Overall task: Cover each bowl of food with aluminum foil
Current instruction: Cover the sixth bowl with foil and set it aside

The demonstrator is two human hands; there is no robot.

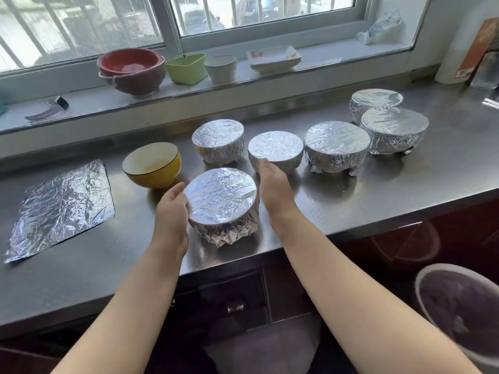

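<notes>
Steel counter (378, 201) below the window, carrying bowls and foil.

On it: six foil-wrapped bowls. Nearest one (222, 203) by the front edge; behind it a row of three (218, 140), (275, 152), (337, 147); two more at far right (394, 129), (376, 103), the nearer overlapping the farther one in view. Uncovered yellow bowl (152, 164) left of the nearest wrapped one. Loose crinkled foil sheet (63, 206) lying flat at far left.
</notes>
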